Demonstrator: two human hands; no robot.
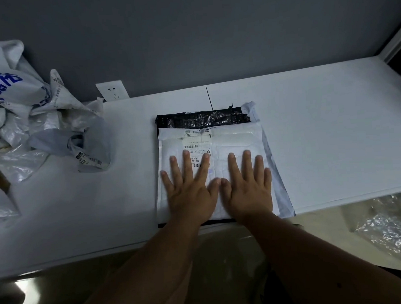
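Starting at nine o'clock, crumpled bags (29, 129) crowded the table (322, 132), whose white top stretched toward three o'clock to its right edge. Between them, at the near edge, the white mailer (231, 140) lay over a black bag (202, 120). Your left hand (190, 190) and right hand (248, 186) pressed it, fingers straight and spread, thumbs touching. It looked wrinkled, with its label (195, 145) at twelve o'clock from your left hand.

white mailer (231, 140) | black mailer (202, 119) beneath | white table (322, 125) | blue-printed white bags (7, 86)
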